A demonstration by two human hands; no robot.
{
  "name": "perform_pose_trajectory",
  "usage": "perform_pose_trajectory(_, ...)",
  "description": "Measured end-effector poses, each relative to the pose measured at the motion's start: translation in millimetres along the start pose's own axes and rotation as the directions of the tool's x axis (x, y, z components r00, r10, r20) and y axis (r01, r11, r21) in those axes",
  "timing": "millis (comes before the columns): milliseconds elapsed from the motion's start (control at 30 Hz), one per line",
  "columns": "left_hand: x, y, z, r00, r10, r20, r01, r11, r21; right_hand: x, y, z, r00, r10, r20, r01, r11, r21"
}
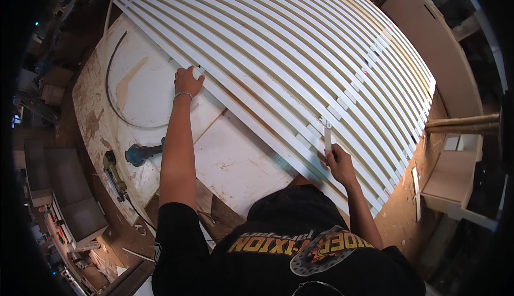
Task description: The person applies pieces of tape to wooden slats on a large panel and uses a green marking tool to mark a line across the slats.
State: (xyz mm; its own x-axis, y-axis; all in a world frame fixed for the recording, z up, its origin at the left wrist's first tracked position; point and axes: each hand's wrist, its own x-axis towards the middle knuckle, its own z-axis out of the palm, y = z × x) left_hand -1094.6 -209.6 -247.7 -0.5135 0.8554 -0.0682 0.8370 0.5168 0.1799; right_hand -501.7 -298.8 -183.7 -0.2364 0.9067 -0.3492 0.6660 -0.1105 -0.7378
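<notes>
A large panel of parallel white slats (pixel 241 55) lies across a worktable, with narrow gaps between the slats. My left hand (pixel 188 82) rests on the panel's near edge slat, fingers over its edge and thumb apart. In my right hand (pixel 339 162) is a short pale strip (pixel 327 138), pinched between thumb and fingers and upright in the view, above the slats near the panel's right part. Short spacer pieces (pixel 338 114) sit between slats in a row running up and right from there.
On the white worktable (pixel 241 163) left of the panel lie a teal power tool (pixel 140 154), a green pneumatic nailer (pixel 113 173) with a hose, and a curved thin strip (pixel 107 79). Cabinet carcasses (pixel 74 191) stand at lower left; wooden panels (pixel 433 43) stand at right.
</notes>
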Motion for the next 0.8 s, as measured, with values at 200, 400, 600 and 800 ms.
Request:
perform_pose_trajectory(200, 6.8, 27.3, 4.4, 0.992, -0.086, -0.091, 0.099, 0.984, 0.145, -15.8, -12.4, -5.9, 1.000, 0.013, 0.015, -0.013, 0.999, -0.052)
perform_pose_trajectory(400, 2.2, 55.4, -5.6, 0.987, -0.113, -0.119, 0.128, 0.983, 0.130, -20.8, -8.9, -12.8, 0.969, -0.150, -0.195, 0.137, 0.987, -0.082)
perform_pose_trajectory(600, 17.2, 44.8, -21.2, 0.997, -0.066, -0.040, 0.071, 0.988, 0.135, -16.4, 2.4, -11.7, 0.978, -0.159, -0.138, 0.146, 0.985, -0.095)
perform_pose_trajectory(800, 30.4, 12.4, -7.6, 0.998, -0.057, 0.024, 0.055, 0.994, 0.090, -29.4, -1.5, -24.2, 0.983, -0.110, -0.149, 0.094, 0.990, -0.108)
